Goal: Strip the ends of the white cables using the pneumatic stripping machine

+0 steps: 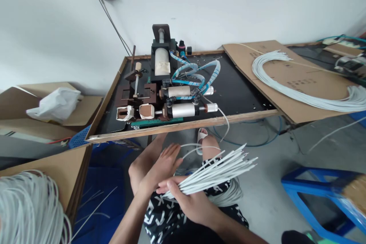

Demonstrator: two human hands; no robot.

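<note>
My right hand (194, 202) is wrapped round a bundle of white cables (217, 171) above my lap. The cut ends of the bundle fan out to the right. My left hand (164, 166) is just to the left of it, palm down, with its fingers stretched out. A couple of thin white strands (197, 145) curve out from beside its fingertips; whether it touches them I cannot tell. Under the bundle, more of the white cable (230, 194) hangs in a curve over my thigh.
A pneumatic machine (183, 109) with blue hoses stands on the black bench ahead. Bent white cables (286, 91) lie on cardboard (303, 78) at the right. Coiled white cable (31, 206) is at lower left, near an open carton (82, 110). A blue stool (309, 190) stands at right.
</note>
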